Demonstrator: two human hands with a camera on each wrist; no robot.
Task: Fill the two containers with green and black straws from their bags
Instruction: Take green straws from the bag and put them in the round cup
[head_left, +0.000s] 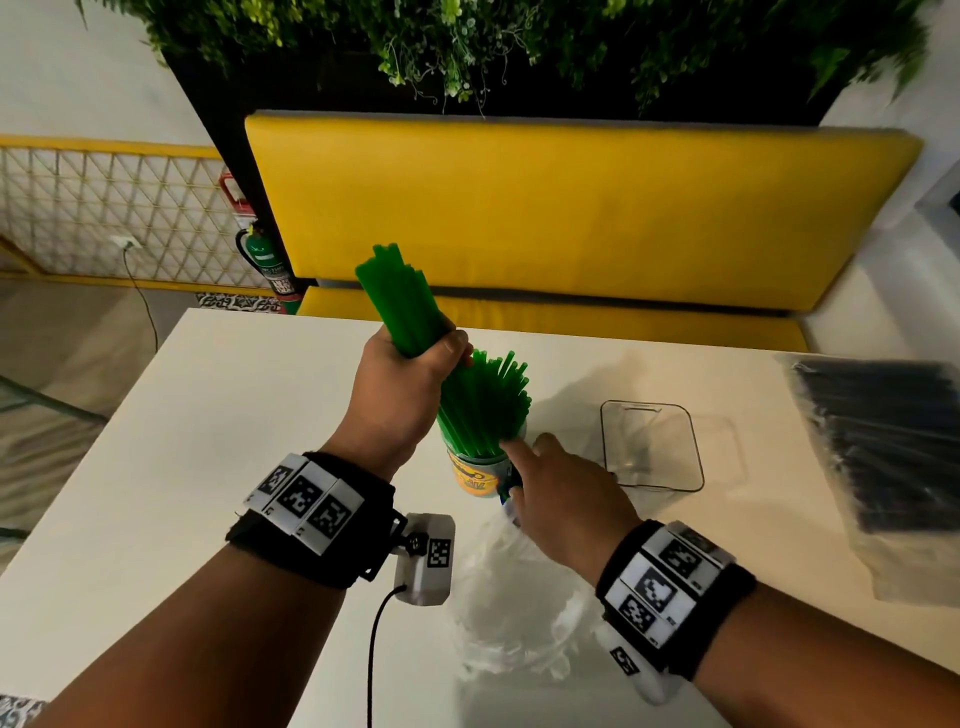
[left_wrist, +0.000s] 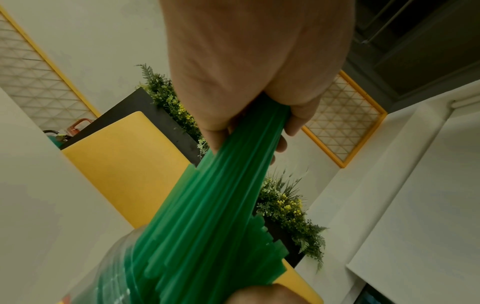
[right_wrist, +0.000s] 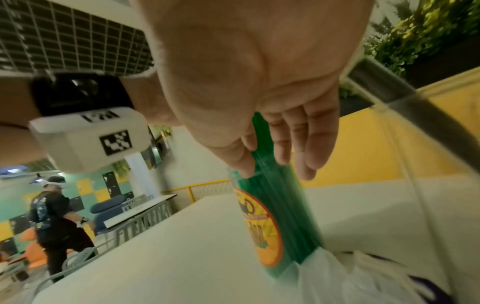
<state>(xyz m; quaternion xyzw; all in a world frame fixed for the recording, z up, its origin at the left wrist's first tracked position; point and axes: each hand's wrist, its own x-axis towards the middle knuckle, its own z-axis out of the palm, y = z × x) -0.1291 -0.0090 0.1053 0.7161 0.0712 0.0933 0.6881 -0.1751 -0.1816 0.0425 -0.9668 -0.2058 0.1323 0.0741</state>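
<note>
My left hand (head_left: 415, 364) grips a thick bundle of green straws (head_left: 400, 296) around its middle. The bundle tilts up and to the left, and its lower ends point down into a clear cup (head_left: 475, 483) with a yellow-orange label, which holds several green straws (head_left: 488, 405). In the left wrist view the fist (left_wrist: 249, 92) is closed round the bundle (left_wrist: 221, 205) above the cup (left_wrist: 111, 273). My right hand (head_left: 550, 483) reaches to the cup's rim with straight fingers (right_wrist: 306, 144) that touch the straws (right_wrist: 283, 201) standing in the cup (right_wrist: 267, 230). A clear rectangular container (head_left: 693, 457) stands to the right, holding no straws.
A bag of black straws (head_left: 883, 447) lies at the table's right edge. A crumpled clear plastic bag (head_left: 514, 603) lies just in front of the cup. A yellow bench (head_left: 571, 208) backs the white table (head_left: 234, 415). A person (right_wrist: 54, 216) walks far off.
</note>
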